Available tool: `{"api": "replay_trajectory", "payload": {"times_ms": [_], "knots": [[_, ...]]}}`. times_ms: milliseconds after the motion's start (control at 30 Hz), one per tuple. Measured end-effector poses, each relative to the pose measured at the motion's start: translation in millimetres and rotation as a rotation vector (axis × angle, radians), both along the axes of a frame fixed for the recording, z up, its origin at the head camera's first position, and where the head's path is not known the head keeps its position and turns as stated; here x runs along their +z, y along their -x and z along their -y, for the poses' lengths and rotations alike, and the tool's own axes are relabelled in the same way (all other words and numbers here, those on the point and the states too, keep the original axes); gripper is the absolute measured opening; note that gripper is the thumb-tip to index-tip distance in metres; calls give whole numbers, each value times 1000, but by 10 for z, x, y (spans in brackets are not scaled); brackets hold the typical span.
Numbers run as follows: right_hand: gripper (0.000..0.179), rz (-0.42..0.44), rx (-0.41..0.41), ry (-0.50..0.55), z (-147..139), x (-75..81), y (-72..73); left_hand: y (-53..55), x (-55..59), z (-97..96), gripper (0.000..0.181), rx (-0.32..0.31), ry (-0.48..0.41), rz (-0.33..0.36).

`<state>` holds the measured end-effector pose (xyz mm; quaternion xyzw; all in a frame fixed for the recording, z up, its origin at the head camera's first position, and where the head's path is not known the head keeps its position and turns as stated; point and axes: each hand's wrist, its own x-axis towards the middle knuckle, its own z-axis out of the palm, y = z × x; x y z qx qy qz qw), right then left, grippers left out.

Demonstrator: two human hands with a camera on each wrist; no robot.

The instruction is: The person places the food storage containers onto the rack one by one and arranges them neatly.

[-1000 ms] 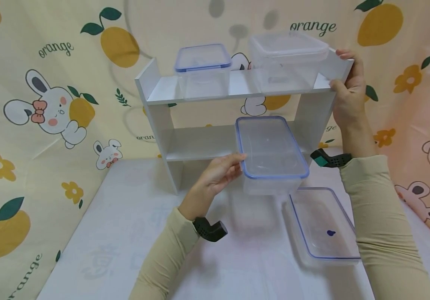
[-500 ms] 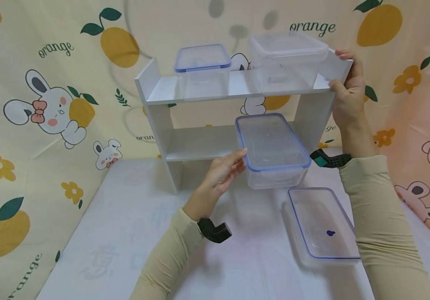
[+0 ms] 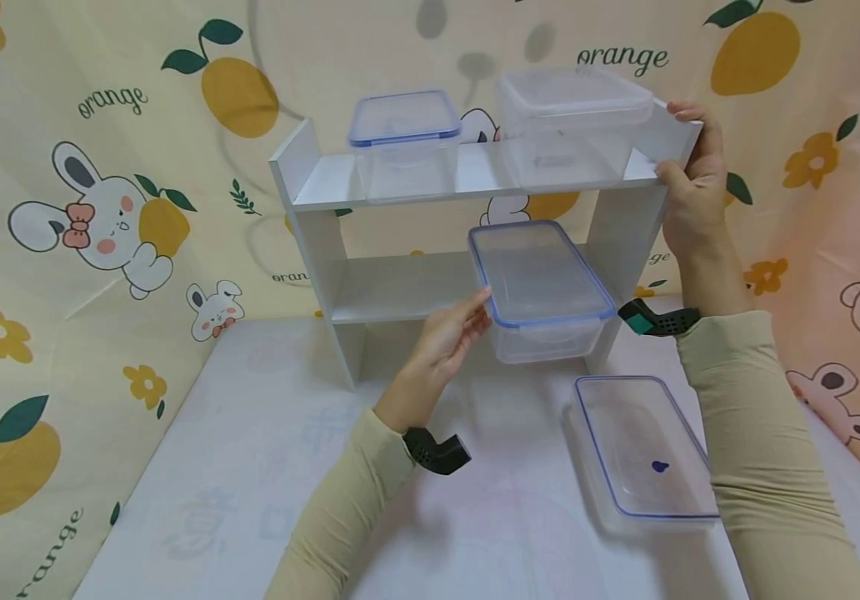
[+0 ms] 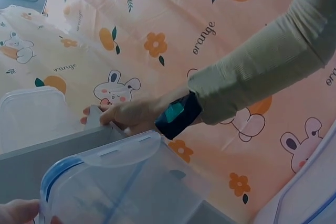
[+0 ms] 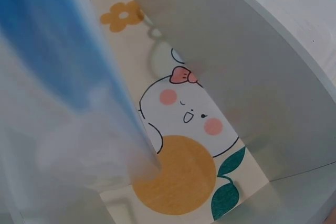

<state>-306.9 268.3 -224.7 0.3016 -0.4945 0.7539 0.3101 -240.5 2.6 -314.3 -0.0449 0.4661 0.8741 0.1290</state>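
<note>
- Nearest me, at about 4 o'clock on the bench (image 3: 197,500), a flat clear lidded box (image 3: 643,450) with a blue rim lies by itself, well apart from both my hands.
- My left hand (image 3: 445,342) is at 12 o'clock, fingers curled on the left edge of the blue-rimmed container (image 3: 538,287); that grip carries it, tilted, its far end in at the lower shelf (image 3: 392,287) of the white rack (image 3: 310,217) and its near end hanging out past the front edge.
- From the left wrist view the container's lid (image 4: 100,163) fills the foreground, just under the top board.
- My right hand (image 3: 688,196) is at 1 o'clock, fingers wrapped over the right end of the rack's top board, thumb on the front.
- Farthest, on the top shelf: 1 small blue-lidded tub (image 3: 403,142) at 11 o'clock and 1 larger clear tub (image 3: 568,125) just beside my right hand.
</note>
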Motion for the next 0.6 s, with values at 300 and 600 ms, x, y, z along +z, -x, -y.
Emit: {"api": "replay_trajectory", "payload": {"times_ms": [300,600], "knots": [[49,39,1,8,3,8,-12,95,-25,-47,11,63,-17,-60],[48,42,-2,4,6,14,-28,-69,-60,-13,30,117,130,-212]]}}
